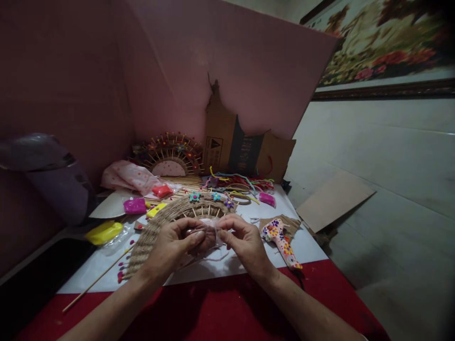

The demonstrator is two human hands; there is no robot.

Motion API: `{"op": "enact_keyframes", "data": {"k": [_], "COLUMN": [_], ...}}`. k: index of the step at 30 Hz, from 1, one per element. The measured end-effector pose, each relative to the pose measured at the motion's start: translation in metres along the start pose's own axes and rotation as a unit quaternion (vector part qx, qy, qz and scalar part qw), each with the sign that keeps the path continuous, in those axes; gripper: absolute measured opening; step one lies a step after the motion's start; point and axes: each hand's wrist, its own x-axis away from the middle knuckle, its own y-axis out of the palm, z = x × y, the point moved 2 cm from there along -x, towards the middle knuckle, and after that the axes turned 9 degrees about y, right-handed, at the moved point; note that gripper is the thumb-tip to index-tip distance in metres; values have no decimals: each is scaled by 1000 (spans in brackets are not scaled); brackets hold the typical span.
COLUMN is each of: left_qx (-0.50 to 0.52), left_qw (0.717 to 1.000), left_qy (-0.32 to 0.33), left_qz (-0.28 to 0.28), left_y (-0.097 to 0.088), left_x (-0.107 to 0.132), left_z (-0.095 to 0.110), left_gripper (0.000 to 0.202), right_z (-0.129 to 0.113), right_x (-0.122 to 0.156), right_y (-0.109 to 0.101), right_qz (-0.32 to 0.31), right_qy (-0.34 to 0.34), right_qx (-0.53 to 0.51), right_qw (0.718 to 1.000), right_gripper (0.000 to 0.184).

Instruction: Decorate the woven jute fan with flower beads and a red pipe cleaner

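Between my two hands is a small clear plastic packet [207, 235] with a dark brownish lump in it, which looks like modelling clay. My left hand [179, 239] pinches the packet's left side between thumb and fingers. At its right end, the fingertips of my right hand [241, 239] grip the clear film. Just behind and left of the hands lies a fan-shaped piece wrapped in twine [156, 232], partly covered by my left hand. Along its upper edge sit clay flowers, a teal one [194, 196] and a purple one [229, 202] among them.
A flower-patterned glue gun [279, 237] lies right of my hands. Yellow clay [104, 233] and magenta clay [134, 205] are at left, near a thin stick [97, 278]. Behind stand a decorated fan [168, 154] and torn cardboard [245, 147]; colourful pipe cleaners [241, 180] lie before it.
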Motion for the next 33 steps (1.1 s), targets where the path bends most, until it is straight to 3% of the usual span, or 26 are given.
{"op": "enact_keyframes", "data": {"k": [5, 12, 17, 20, 27, 30, 33], "left_qx": [32, 66, 111, 114, 112, 115, 124], "left_qw": [999, 995, 992, 992, 991, 988, 987], "left_qy": [-19, -48, -47, -56, -77, -100, -96], "left_qz": [-17, -62, -33, -23, -7, -18, -33], "left_y": [0, 5, 7, 5, 3, 5, 8], "left_x": [0, 0, 0, 0, -2, -2, -2], "left_z": [-4, -14, -14, -13, -20, -25, -26], "left_gripper": [29, 28, 31, 32, 35, 34, 31], "right_z": [-4, 0, 5, 8, 4, 5, 7], "right_x": [1, 2, -1, -5, -5, -3, -3], "right_y": [0, 5, 2, 0, 3, 7, 6], "right_qz": [-16, -43, -10, -28, -78, -86, -57], "right_qy": [-53, -47, -27, 0, -12, -11, -21], "right_qx": [56, 70, 8, -14, -56, -37, 2], "right_qw": [997, 995, 1000, 999, 995, 996, 998], "right_gripper": [18, 1, 11, 10, 15, 10, 8]}}
